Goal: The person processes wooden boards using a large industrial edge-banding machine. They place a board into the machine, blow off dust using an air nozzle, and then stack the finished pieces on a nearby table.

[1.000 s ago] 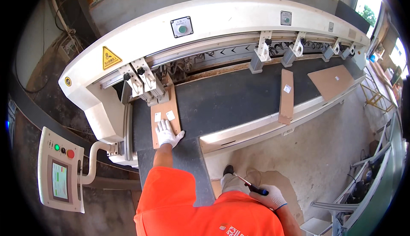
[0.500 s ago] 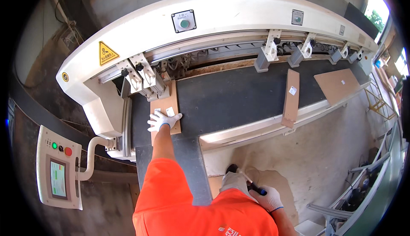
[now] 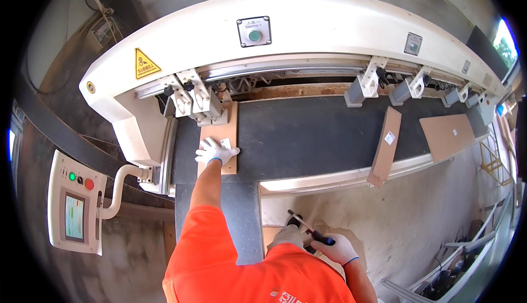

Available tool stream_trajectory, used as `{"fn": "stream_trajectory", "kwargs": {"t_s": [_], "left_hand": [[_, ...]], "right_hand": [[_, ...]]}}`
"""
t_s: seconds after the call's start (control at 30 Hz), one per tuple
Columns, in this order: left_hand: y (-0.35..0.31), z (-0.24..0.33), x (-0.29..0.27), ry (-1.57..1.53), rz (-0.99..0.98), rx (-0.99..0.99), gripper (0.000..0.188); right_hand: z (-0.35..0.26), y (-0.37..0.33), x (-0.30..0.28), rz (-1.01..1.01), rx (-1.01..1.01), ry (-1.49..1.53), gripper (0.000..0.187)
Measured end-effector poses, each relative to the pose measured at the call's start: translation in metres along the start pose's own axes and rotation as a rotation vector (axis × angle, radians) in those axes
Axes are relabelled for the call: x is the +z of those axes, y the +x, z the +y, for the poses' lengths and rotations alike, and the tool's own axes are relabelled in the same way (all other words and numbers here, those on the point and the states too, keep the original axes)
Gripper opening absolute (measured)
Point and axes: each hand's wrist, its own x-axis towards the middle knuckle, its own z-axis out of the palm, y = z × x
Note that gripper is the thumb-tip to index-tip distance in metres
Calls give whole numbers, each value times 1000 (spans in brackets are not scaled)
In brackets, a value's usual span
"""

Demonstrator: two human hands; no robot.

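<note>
My left hand [image 3: 216, 152], in a white glove, lies with spread fingers on a narrow light-brown board [image 3: 229, 130]. A white label on that board shows beside my fingers. The board's far part sits beneath the metal clamps [image 3: 206, 113] at the left end of a long white machine [image 3: 192, 34]. Low in the view, in front of my body, my gloved right hand [image 3: 336, 248] is closed around a tool [image 3: 322, 238] with a dark blue handle and a long thin shaft. The shaft points up and left; its exact kind is unclear.
Another narrow board [image 3: 385, 146] overhangs the front edge of the black bed [image 3: 307, 133]. A wider board [image 3: 447, 135] lies farther right. A control panel [image 3: 76, 204] with a screen and buttons stands at left. More clamps [image 3: 366, 83] line the machine's right part.
My view has shifted. My left hand and the board under it have moved farther in toward the machine. The tool in my right hand has swung up, so its shaft shows more.
</note>
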Motion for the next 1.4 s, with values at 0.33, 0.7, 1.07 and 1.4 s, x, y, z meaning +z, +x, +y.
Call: {"fn": "stream_trajectory", "kwargs": {"t_s": [0.33,0.7,1.07,1.4], "left_hand": [[-54,-25,-8,344,-92,657,133],[57,-139,32,671,305,1479,76],[-133,-138,96,-146,269,357,111],[-117,-42,62,-89,92,-36,134]], "right_hand": [[-22,73,-10,315,-112,-80,57],[-119,161,5,49,-170,-500,51],[-107,153,50,-291,-376,-415,51],[-72,181,41,-27,-190,135,48]]}}
